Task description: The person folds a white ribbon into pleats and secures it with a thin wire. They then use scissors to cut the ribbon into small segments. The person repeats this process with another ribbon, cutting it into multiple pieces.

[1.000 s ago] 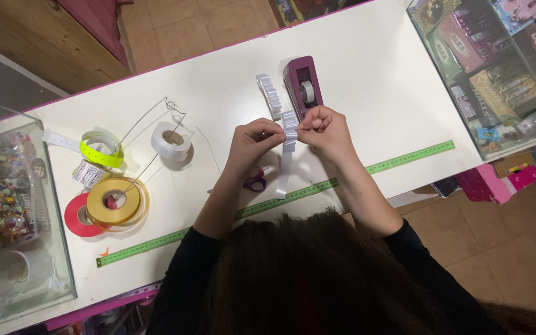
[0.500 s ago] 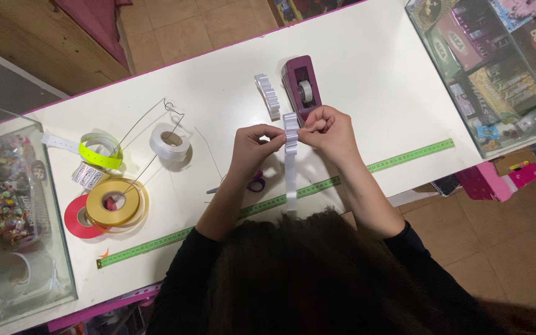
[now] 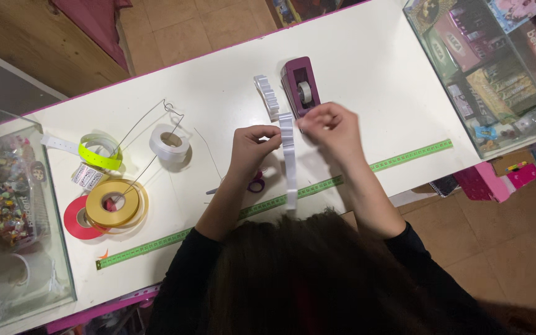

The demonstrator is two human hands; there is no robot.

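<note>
A white ribbon strip (image 3: 290,161) hangs down over the white table (image 3: 373,80) from its top end, which my left hand (image 3: 252,146) pinches. My right hand (image 3: 333,127) is closed just right of the strip's top, beside the purple tape dispenser (image 3: 299,87); whether it pinches tape or the ribbon I cannot tell. A folded white ribbon piece (image 3: 267,96) lies left of the dispenser. Purple-handled scissors (image 3: 252,183) lie under my left wrist.
A green measuring tape (image 3: 404,155) runs along the table's near edge. Ribbon rolls sit at the left: white (image 3: 170,144), neon yellow (image 3: 100,152), gold (image 3: 116,201), red (image 3: 75,220). Glass cases stand at the left (image 3: 7,205) and the right (image 3: 491,56).
The ribbon strip has been let down longer and straighter. My right hand has shifted a little right, toward the tape dispenser; my left hand stays at the strip's top.
</note>
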